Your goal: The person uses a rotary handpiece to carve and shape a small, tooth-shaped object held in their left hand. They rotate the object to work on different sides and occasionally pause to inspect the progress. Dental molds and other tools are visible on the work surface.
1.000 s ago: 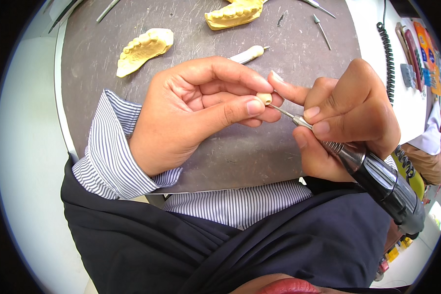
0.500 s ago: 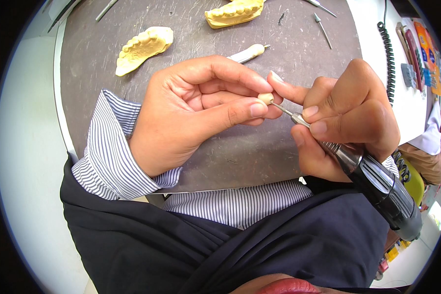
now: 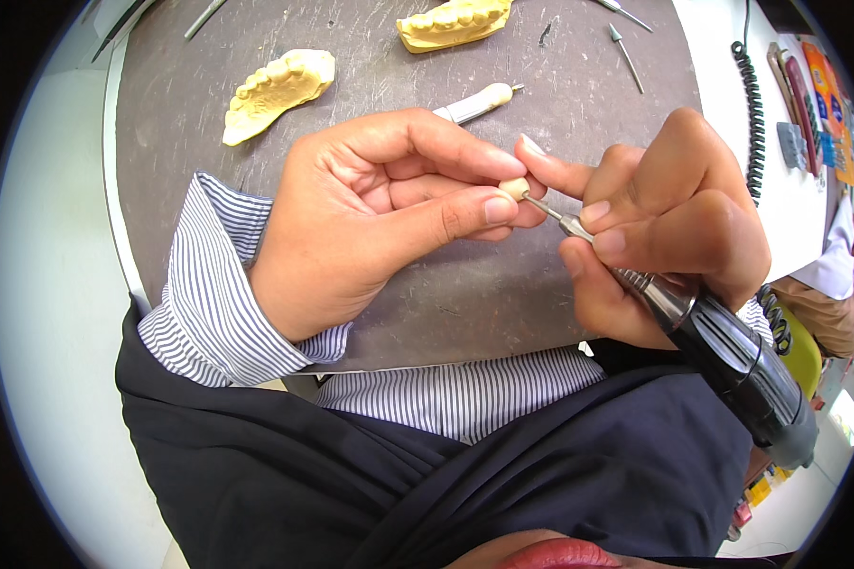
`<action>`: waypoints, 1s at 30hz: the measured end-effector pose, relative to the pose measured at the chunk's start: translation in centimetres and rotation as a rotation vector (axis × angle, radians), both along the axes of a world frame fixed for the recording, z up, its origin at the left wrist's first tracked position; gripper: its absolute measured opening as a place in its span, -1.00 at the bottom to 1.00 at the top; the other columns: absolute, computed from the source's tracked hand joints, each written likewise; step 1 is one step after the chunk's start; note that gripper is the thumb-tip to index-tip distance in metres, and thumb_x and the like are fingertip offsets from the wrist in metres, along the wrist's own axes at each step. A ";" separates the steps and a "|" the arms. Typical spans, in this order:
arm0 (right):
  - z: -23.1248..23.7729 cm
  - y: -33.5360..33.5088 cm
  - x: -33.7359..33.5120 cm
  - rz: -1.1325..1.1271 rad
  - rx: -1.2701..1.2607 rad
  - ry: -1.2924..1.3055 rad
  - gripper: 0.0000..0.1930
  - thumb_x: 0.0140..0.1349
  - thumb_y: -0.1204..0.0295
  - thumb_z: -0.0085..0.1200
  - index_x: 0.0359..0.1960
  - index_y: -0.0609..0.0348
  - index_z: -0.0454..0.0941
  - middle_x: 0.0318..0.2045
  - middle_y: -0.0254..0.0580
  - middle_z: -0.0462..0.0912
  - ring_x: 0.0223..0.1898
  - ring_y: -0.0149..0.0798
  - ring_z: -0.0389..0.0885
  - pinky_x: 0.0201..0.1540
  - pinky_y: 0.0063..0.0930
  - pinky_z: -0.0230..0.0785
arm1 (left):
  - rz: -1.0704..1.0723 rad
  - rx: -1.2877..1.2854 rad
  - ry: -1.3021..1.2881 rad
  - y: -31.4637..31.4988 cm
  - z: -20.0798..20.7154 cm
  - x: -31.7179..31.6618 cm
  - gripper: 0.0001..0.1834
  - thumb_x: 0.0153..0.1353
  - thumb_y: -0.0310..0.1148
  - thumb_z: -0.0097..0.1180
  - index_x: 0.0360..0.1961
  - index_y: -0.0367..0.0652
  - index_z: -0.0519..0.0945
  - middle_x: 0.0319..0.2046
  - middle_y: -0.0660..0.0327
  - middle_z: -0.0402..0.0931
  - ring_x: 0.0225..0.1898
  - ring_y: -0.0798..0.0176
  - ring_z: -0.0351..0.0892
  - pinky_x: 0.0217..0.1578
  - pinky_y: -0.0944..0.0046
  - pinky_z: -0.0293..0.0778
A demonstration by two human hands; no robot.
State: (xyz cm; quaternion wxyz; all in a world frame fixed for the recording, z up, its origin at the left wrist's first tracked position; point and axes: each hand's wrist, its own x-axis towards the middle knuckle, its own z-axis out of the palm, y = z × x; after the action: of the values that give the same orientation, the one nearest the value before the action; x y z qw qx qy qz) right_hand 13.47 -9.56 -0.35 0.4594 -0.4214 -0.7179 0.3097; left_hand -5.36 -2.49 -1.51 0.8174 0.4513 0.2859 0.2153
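Note:
Between thumb and fingers of my left hand (image 3: pixel 361 213) is a small cream-coloured dental crown (image 3: pixel 513 189), its open end turned toward the right. My right hand (image 3: pixel 678 213) grips a black and silver dental handpiece (image 3: pixel 740 360) like a pen, close to its metal nose. The thin bur (image 3: pixel 543 207) in the handpiece points up and left, and its tip meets the crown's open end. How deep the tip sits cannot be made out. My right index finger reaches over to my left fingertips beside the crown.
Two yellow plaster tooth models, one at left (image 3: pixel 280 95) and one at the far middle (image 3: pixel 454 25), lie on the scratched brown board (image 3: pixel 399 332). Beyond my hands is a white-handled tool (image 3: pixel 474 102) with a cream tip. A cone-tipped bur (image 3: pixel 626 59) and a coiled black cord (image 3: pixel 751 123) are at right.
My right hand and the handpiece have shifted very slightly up and left. The crown stays in my left fingers, almost in the same place.

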 end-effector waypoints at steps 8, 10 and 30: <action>0.0 -0.2 0.0 -0.022 0.010 -0.010 -0.76 -0.17 0.75 0.06 -0.54 0.14 0.32 -0.53 -0.26 0.25 -0.56 -0.47 0.35 -0.12 -0.08 0.43 | -0.005 0.004 0.004 0.0 0.0 0.1 -0.84 0.05 -0.61 0.03 -0.29 -0.33 0.44 -0.32 -0.02 0.51 -0.27 0.24 0.55 -0.21 0.36 0.51; 0.0 -0.1 0.0 -0.007 0.008 -0.017 -0.76 -0.18 0.76 0.06 -0.54 0.14 0.32 -0.53 -0.25 0.25 -0.56 -0.47 0.35 -0.12 -0.08 0.43 | 0.001 -0.003 0.007 -0.1 0.1 0.0 -0.84 0.06 -0.61 0.02 -0.28 -0.33 0.44 -0.33 -0.02 0.51 -0.28 0.23 0.56 -0.21 0.36 0.51; -0.1 0.0 0.1 -0.009 -0.024 0.016 -0.72 -0.22 0.84 0.01 -0.49 0.22 0.34 -0.49 -0.19 0.26 -0.54 -0.45 0.41 -0.08 -0.08 0.41 | -0.023 0.027 0.052 0.1 0.4 0.0 -0.85 0.11 -0.55 -0.01 -0.26 -0.35 0.47 -0.38 0.03 0.53 -0.35 0.26 0.57 -0.29 0.39 0.53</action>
State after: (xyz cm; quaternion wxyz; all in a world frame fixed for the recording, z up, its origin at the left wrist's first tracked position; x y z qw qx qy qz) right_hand 13.57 -9.53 -0.44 0.4613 -0.4277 -0.7086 0.3197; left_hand -5.33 -2.43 -1.14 0.8059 0.4711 0.2988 0.1981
